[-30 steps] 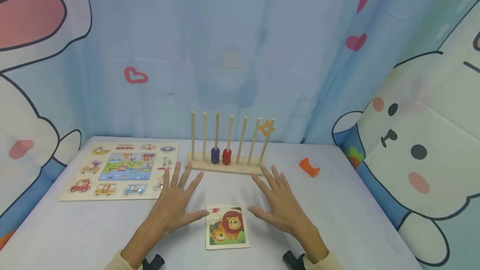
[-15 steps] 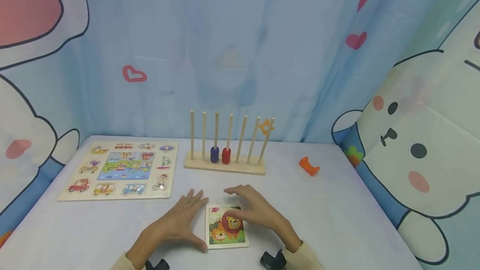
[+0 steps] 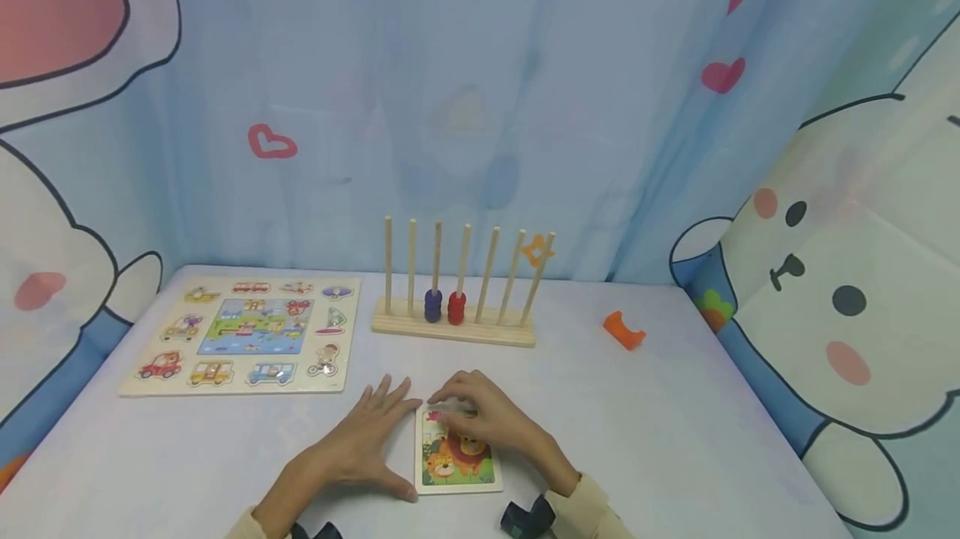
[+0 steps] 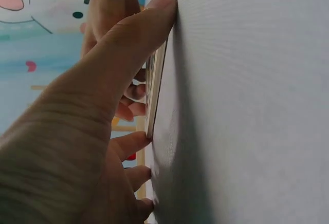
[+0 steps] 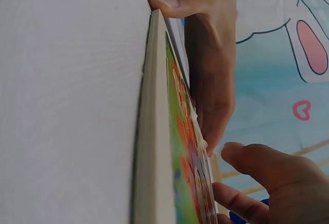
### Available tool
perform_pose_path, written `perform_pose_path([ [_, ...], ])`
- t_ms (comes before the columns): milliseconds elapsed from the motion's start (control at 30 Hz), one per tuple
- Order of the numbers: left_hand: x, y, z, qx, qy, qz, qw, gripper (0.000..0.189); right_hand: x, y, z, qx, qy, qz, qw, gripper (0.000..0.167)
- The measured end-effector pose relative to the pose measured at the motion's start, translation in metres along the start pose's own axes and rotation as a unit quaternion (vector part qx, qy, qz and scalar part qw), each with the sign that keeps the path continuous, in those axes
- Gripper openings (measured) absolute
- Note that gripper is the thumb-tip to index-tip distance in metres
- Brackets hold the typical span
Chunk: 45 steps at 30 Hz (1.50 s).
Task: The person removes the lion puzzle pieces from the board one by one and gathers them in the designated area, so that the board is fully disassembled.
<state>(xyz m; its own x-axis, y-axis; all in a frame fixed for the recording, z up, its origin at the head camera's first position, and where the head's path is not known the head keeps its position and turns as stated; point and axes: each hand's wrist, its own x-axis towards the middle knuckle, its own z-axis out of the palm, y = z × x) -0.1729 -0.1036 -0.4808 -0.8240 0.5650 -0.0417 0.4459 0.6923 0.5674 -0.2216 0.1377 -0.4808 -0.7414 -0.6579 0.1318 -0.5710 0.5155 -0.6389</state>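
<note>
A small lion jigsaw puzzle in a pale frame lies flat on the white table, its top partly covered by my right hand. My left hand stands along its left side, fingers spread. The thumb touches the lower left corner and the index finger the upper left corner; the left wrist view shows the thumb against the frame's edge. Above the puzzle's upper part, my right hand reaches in from the right with bent fingers. In the right wrist view, a gap shows between its thumb and fingers, with no piece visible between them.
A larger vehicle puzzle board lies at the back left. Behind my hands stands a wooden peg rack with blue rings and red rings. An orange curved block lies at right. A curtain hangs behind the table.
Both hands have come down and back from beside the rack to the lion puzzle. The left hand has settled at its left side; the right has moved left over its top.
</note>
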Motion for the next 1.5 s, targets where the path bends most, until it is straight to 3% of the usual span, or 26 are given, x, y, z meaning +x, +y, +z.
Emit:
perform_pose_path([
  [267, -0.001, 0.002, -0.001, -0.001, 0.002, 0.001, 1.0, 0.115, 0.0, -0.001, 0.003, -0.034, 0.004, -0.02, 0.9992, 0.018],
  [700, 0.0, 0.001, 0.002, 0.008, 0.011, 0.013, 0.9998, 0.113, 0.001, -0.005, 0.006, -0.069, 0.004, 0.008, 0.9976, 0.027],
  [1133, 0.0, 0.001, 0.002, 0.006, 0.012, 0.009, 0.9999, 0.113, 0.002, -0.004, 0.01, -0.092, 0.02, -0.013, 0.9954, 0.034],
  [1500, -0.001, 0.001, 0.003, -0.004, 0.015, 0.006, 0.9999, 0.112, 0.002, -0.003, 0.012, -0.051, 0.017, 0.013, 0.9985, 0.038],
])
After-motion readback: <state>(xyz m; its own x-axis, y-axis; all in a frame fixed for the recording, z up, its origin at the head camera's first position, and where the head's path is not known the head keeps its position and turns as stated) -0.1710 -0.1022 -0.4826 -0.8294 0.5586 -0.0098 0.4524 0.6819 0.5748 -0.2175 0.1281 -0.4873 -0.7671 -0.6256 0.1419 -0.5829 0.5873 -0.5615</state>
